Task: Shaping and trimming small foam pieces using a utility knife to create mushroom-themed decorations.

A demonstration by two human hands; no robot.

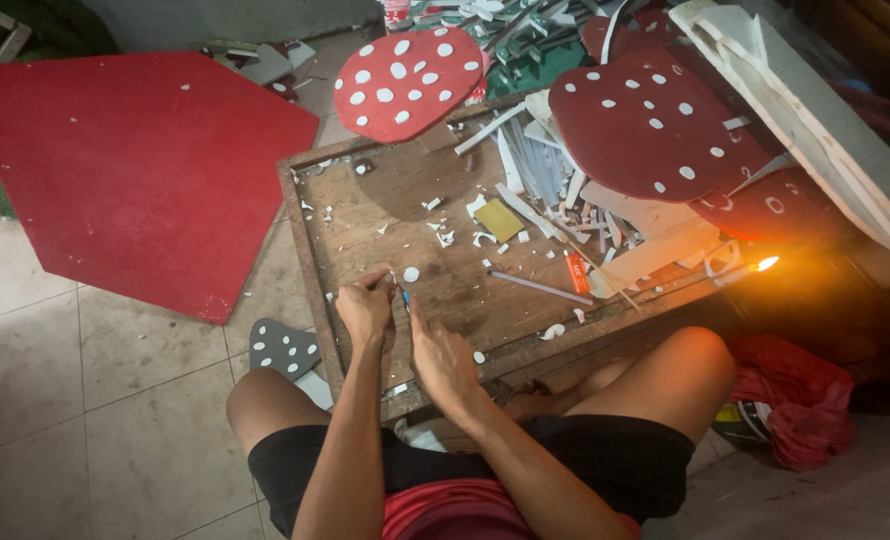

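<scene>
The person sat with bare knees spread, black shorts nearest the camera, and both forearms reached forward to the near edge of a low wooden tray-table (385, 215). The left hand (365, 305) was curled into a loose fist, fingers pinched down on something small that the view did not show clearly. The right hand (443, 358) lay just beside it, fingers closed narrowly around a thin blue-tipped tool (404, 296), probably a small knife or pen, its tip between the two hands on the wood.

Just beyond the hands a small white disc (411, 274) lay on the boards, apart from the fingers. The table's raised rim held a scatter of white scraps, a yellow square (498, 220), an orange lighter (576, 272) and a long thin white stick (538, 288). The left half of the tray was mostly bare wood; the right half was crowded with white foam strips (540, 165) piled against each other.

A lit flame (767, 263) glowed at the right rim. A dark red spotted mushroom cap (650, 125) leaned over the far right corner, and a brighter red spotted cap (405, 80) overhung the far edge. On the tiled floor to the left, well apart from the table, lay a large red pointed panel (135, 165); a small grey spotted piece (283, 350) rested by the left knee. Red cloth (795, 400) was bunched on the floor at the right.
</scene>
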